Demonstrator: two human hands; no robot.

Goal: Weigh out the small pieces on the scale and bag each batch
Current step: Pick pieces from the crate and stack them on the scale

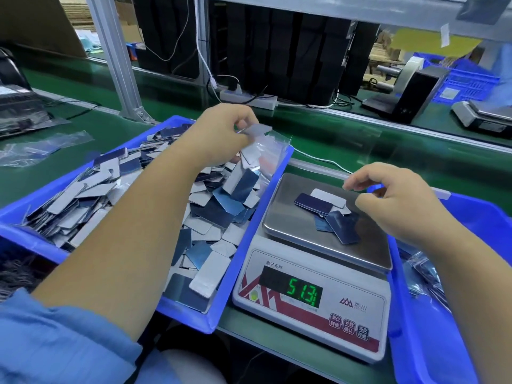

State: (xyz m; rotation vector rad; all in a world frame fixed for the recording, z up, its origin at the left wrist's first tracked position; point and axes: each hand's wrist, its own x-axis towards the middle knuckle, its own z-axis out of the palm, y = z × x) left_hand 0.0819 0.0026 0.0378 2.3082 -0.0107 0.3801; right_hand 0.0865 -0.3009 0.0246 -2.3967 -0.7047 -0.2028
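While the left hand (pixel 221 131) pinches one clear bag (pixel 266 153), the right hand (pixel 393 200) hangs loose — four pieces (pixel 327 212) sit on one scale (pixel 313 275) reading 513.

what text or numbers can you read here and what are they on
"513" in green digits, perhaps one more digit after: display of the scale.
"电子天平": printed above that display.
Logo with two characters, second likely "山": scale front.
Three red button labels: too small to read.
Nothing else is readable.

The person is wearing a light blue sleeve (pixel 63 342) pushed up far behind the bare left hand (pixel 221 134).
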